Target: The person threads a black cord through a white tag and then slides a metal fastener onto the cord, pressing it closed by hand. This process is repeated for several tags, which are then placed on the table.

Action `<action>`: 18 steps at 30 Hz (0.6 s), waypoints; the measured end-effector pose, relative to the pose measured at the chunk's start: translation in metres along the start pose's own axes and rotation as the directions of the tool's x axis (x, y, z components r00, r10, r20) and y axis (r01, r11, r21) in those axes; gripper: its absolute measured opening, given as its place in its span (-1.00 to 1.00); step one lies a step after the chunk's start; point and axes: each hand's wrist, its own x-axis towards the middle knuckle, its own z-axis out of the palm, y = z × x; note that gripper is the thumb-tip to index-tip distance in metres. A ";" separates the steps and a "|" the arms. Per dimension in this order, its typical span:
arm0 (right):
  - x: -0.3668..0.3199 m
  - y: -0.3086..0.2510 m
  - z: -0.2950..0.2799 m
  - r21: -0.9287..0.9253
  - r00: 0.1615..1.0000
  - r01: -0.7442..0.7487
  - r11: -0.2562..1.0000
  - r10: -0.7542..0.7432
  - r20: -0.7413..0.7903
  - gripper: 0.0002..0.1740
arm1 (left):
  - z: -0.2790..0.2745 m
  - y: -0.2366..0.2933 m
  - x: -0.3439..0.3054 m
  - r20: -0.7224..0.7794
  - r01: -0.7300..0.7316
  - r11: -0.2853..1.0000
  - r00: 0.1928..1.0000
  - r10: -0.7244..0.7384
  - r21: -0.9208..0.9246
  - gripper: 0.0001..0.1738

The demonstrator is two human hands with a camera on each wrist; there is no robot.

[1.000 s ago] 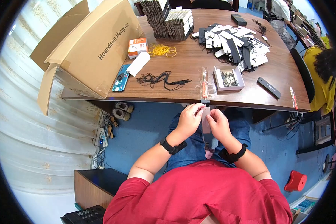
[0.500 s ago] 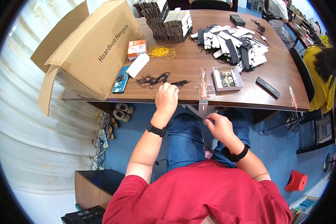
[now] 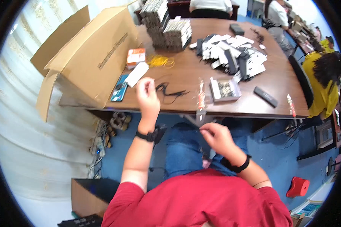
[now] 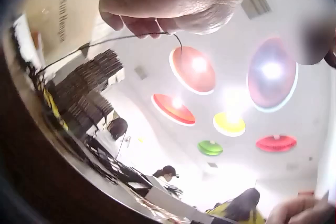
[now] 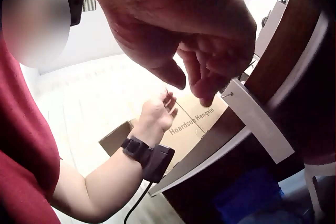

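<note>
In the head view my left hand is raised above the table's front edge, left of a small bunch of black cords. The left wrist view shows its fingers pinching one thin black cord, which trails down toward the table. My right hand is in front of the table edge over my lap, its fingers loosely bent. Thumb and fingers stand apart there in the right wrist view, with nothing visible between them. Close beyond those fingertips, a pale tag with a small hole juts from the table edge.
A large cardboard box stands at the left. Behind are stacked dark-and-white bundles and a pile of black and white tags. A small open box of tiny parts, yellow cord and a blue packet lie nearer.
My left hand has left the tag, reached the black cords and moved up and left with one. My right hand has also come off the tag and lowered slightly.
</note>
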 end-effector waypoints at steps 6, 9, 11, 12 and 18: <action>0.009 -0.034 -0.007 0.563 0.997 0.072 0.824 -0.057 -0.043 -0.18 | 0.005 0.066 -0.042 0.582 -0.632 0.773 0.647 0.493 0.047 -0.88; 0.011 -0.019 0.006 0.059 0.989 0.137 0.989 -0.134 -0.054 -0.58 | 0.010 0.048 -0.069 0.667 -0.565 0.825 0.622 0.410 0.020 -0.87; 0.013 -0.013 0.014 0.084 0.999 -0.004 0.996 0.007 -0.034 -0.83 | 0.011 0.036 -0.077 0.684 -0.552 0.833 0.625 0.375 0.047 -0.85; 0.012 -0.010 0.017 0.194 0.998 -0.052 0.980 0.058 -0.026 -0.82 | 0.010 0.031 -0.079 0.695 -0.545 0.836 0.624 0.357 0.060 -0.83; 0.005 -0.001 0.006 0.412 0.990 -0.138 0.901 0.142 0.021 -0.80 | 0.013 0.001 -0.066 0.607 -0.484 0.825 0.760 0.232 0.291 -0.91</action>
